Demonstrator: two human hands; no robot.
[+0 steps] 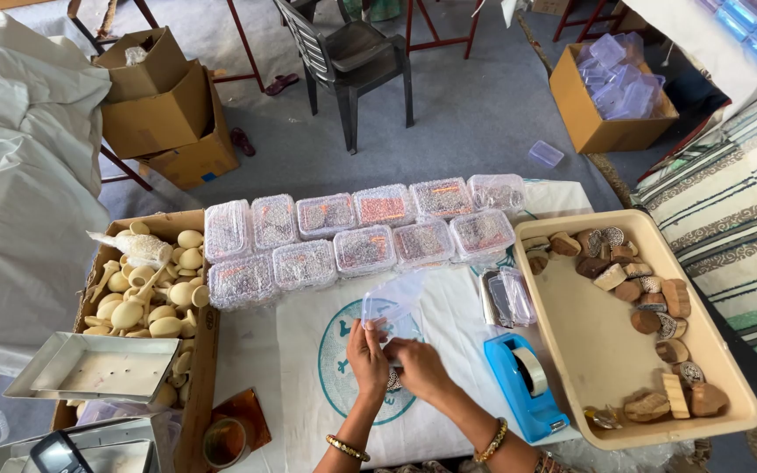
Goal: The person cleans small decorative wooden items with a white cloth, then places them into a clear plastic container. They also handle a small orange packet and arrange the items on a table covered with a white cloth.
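My left hand (366, 357) and my right hand (417, 366) meet over a white cloth with a teal round print (308, 350). Together they hold a small clear plastic box (393, 302) whose lid stands open, tilted up and away from me. A dark patterned piece shows just under my hands, mostly hidden. Right of my right hand lies a blue tape dispenser (526, 385). Beyond the open box, two rows of closed clear boxes (361, 232) filled with small items stretch across the table.
A beige tray (597, 350) with carved wooden blocks (650, 289) sits at the right. A cardboard box of pale wooden pieces (146, 293) and a metal tray (89, 368) lie left. Empty clear boxes (505, 298) lie beside the tray. A chair (352, 52) and cartons stand beyond.
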